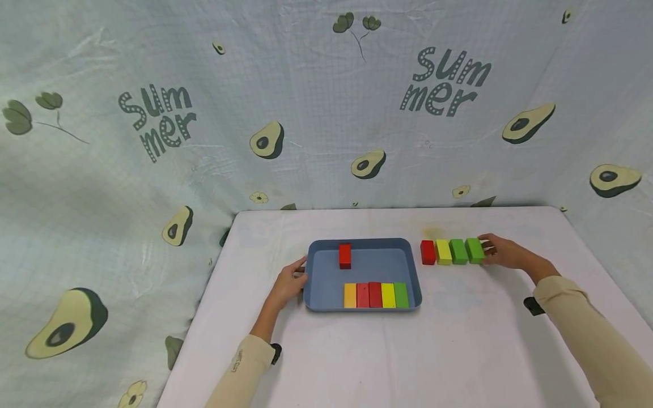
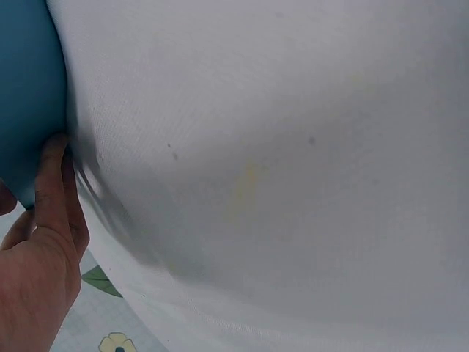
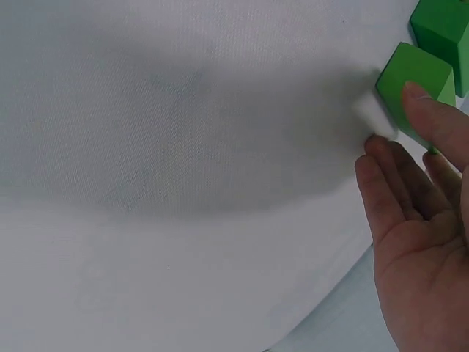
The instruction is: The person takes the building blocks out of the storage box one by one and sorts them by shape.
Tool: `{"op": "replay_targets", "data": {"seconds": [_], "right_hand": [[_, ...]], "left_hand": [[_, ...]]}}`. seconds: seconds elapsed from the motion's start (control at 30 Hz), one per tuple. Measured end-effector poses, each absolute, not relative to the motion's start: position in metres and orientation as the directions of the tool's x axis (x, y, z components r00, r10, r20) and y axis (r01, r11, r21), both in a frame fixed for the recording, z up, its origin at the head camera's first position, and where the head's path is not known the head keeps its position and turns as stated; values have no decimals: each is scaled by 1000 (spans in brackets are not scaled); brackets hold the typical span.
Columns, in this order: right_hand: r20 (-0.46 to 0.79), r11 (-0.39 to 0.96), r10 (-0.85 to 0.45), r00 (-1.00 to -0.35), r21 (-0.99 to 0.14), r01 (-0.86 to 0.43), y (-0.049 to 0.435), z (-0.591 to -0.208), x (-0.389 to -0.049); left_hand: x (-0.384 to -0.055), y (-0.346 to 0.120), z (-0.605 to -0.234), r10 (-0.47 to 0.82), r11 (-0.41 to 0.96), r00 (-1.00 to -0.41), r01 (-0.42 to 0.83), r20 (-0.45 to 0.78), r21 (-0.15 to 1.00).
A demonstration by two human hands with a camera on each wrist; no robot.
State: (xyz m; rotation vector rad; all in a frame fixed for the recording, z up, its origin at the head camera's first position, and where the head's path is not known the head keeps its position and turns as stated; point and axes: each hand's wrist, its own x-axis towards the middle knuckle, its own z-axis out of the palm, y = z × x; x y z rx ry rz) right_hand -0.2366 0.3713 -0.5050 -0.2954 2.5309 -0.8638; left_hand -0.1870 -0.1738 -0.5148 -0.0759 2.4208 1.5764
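A blue-grey tray (image 1: 326, 283) lies on the table, with my left hand (image 1: 287, 284) against its left side. In the left wrist view, the fingers (image 2: 51, 191) touch the tray's outer wall (image 2: 33, 95); the thumb is mostly cut off. At the right end of a row of blocks, my right hand (image 1: 502, 252) pinches a green block (image 1: 475, 250) between thumb and fingers. Its thumb lies on that green block (image 3: 414, 73) in the right wrist view, the other fingers stretched out below. Beside it stand another green block (image 1: 458, 251), a yellow block (image 1: 443, 251) and a red block (image 1: 428, 252).
Inside the tray, a red block (image 1: 344, 256) stands near the back wall. Along the front wall runs a row of several blocks, from an orange block (image 1: 350, 295) to a green block (image 1: 401, 295). A patterned cloth (image 1: 316, 102) hangs behind the white table (image 1: 367, 357).
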Motion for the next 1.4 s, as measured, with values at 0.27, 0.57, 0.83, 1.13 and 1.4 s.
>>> {"op": "replay_targets", "data": {"seconds": [0.27, 0.57, 0.83, 1.13, 1.4], "right_hand": [[-349, 785, -336, -875, -617, -55, 366, -502, -234], [-340, 805, -279, -898, -593, -25, 372, -493, -228], [-206, 754, -284, -936, -652, -85, 359, -482, -226], [-72, 701, -322, -944, -688, -186, 331, -480, -225], [-92, 656, -327, -940, -739, -156, 308, -479, -225]], "left_hand": [[-186, -174, -515, 89, 411, -969, -177, -233, 894], [-185, -174, -515, 87, 424, -967, -180, -238, 888], [-185, -174, -513, 101, 423, -966, -173, -236, 890], [-185, -174, -511, 104, 400, -966, -176, -235, 899], [-187, -173, -512, 110, 412, -970, -153, -216, 898]]}}
